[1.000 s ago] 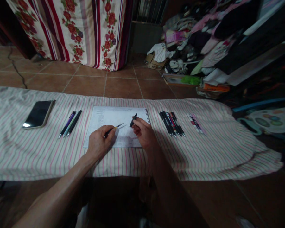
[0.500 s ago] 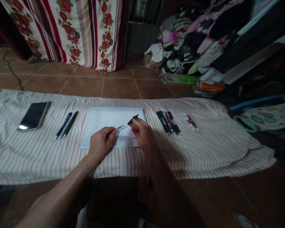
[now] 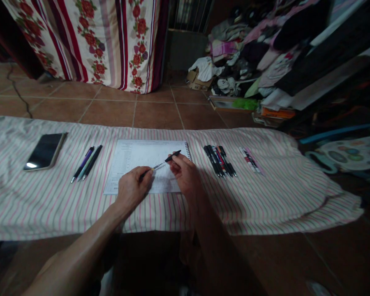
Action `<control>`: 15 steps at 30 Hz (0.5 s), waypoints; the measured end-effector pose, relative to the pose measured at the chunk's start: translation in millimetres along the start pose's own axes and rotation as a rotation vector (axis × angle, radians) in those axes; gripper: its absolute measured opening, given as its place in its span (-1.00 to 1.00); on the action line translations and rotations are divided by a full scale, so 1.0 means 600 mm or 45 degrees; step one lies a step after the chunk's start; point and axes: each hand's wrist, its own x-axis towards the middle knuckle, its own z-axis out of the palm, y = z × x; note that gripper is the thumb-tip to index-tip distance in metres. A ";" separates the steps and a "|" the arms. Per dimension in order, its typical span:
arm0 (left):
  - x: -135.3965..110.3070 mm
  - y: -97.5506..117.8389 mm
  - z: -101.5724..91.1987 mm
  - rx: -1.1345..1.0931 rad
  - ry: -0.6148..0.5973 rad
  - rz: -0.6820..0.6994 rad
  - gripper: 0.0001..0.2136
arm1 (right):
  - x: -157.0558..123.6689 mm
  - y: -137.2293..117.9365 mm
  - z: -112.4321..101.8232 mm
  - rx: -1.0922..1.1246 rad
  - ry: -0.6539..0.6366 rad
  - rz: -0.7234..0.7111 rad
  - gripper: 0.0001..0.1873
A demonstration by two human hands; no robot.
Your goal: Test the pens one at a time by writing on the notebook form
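Head view: pen [image 3: 160,165] between both hands' grips.

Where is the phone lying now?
The phone lies on the striped cloth at the far left, left of three pens beside the notebook.

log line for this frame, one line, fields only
left hand: holds pen refill | right hand: holds black pen barrel | tips meeting | over: notebook | right of it: pen bunch
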 end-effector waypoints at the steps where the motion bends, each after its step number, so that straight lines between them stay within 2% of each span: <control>1: 0.000 0.001 0.000 -0.003 0.001 -0.002 -0.73 | 0.000 0.000 0.000 -0.004 0.000 0.000 -0.85; 15: -0.002 0.005 0.001 -0.058 -0.014 -0.042 -0.74 | -0.011 -0.002 0.001 -0.021 0.008 0.020 -0.81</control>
